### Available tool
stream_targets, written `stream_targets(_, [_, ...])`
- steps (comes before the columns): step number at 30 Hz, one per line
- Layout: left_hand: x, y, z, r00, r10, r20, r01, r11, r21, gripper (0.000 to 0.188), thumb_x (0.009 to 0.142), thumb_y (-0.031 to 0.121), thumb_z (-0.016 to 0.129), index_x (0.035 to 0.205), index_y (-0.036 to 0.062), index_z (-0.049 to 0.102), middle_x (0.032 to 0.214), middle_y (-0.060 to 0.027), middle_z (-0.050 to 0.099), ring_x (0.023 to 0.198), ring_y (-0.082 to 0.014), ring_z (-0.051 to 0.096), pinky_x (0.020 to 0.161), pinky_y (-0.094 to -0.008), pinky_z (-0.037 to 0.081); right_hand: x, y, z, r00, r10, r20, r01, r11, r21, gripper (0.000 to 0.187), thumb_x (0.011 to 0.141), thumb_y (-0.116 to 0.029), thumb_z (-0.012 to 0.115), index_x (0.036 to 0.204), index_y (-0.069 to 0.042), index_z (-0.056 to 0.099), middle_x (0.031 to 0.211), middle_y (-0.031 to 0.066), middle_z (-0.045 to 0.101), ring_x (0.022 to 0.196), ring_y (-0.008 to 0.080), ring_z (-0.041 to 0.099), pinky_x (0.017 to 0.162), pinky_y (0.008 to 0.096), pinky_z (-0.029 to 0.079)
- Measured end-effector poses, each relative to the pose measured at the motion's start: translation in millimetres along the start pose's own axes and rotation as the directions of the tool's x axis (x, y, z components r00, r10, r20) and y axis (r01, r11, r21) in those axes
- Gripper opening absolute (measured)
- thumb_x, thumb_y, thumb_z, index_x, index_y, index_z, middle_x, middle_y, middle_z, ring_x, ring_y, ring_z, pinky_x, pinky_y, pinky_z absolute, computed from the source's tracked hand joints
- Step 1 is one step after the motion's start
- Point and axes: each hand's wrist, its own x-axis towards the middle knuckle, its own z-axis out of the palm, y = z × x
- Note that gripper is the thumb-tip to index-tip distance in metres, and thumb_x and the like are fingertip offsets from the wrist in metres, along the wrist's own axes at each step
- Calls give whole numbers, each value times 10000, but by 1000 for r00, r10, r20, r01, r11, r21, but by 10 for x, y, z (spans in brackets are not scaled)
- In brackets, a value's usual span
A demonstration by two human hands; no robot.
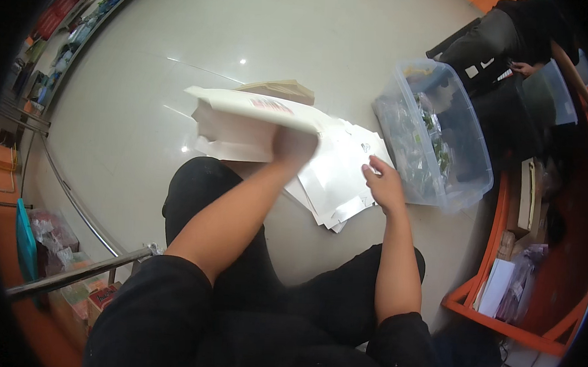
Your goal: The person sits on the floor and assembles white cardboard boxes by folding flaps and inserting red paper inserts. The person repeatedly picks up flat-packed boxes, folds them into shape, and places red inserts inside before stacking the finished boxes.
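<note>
My left hand (294,146), smeared by motion, reaches beneath the raised flap of a large white folded sheet (241,107) with a reddish printed patch. Its fingers are partly hidden, so I cannot tell whether they grip it. Below and to the right, a stack of flat white sheets (337,176) lies on the floor between my knees and a plastic bin. My right hand (385,183) is at the right edge of that stack, thumb and fingers apart, with nothing visible in it. Behind the raised sheet, some beige flat pieces (282,88) stick out.
A clear plastic bin (465,156) holding bagged items stands to the right. Beyond it sits another person (494,48) in dark clothes. An orange shelf (464,300) with packages is at right; a metal rail (83,272) runs at left, with goods shelved beyond.
</note>
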Motion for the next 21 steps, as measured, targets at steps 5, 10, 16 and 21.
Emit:
stream_targets(5, [429,-719,125,846,-484,-225,486,873,-50,287,925,140,581,1172,1,627,1213,-247,629,1101,-427,651,942,-475,537,517,735,194,975,117,188,-8,867,-499,670,904,-395,715,1408,21,568,1412,263,584,1290,372,585,1095,405,461])
stream_targets(10, [832,-1022,471,823,-516,-237,532,847,4,233,893,113,600,1072,9,707,1091,-240,705,1018,-416,702,879,-476,565,844,1144,246,932,333,143,-194,791,-580,776,899,-385,722,1490,27,436,1498,270,471,1363,409,502,1131,446,433])
stream_targets(16, [1582,-1093,1017,805,-532,-264,531,844,-79,215,910,198,622,1023,77,759,1057,-215,733,956,-407,709,886,-473,556,1558,2060,192,777,599,-193,-628,718,-300,1074,775,-306,775,1519,156,153,1426,378,437,1315,439,530,1103,448,469])
stream_targets(21, [1874,-1087,1313,857,-511,-73,491,851,-187,571,905,441,693,1253,-10,643,1225,-256,672,1159,-422,644,1043,-458,487,1912,2639,300,643,714,-278,-706,693,146,661,786,-168,807,1302,100,493,1185,235,658,947,353,710,729,481,573])
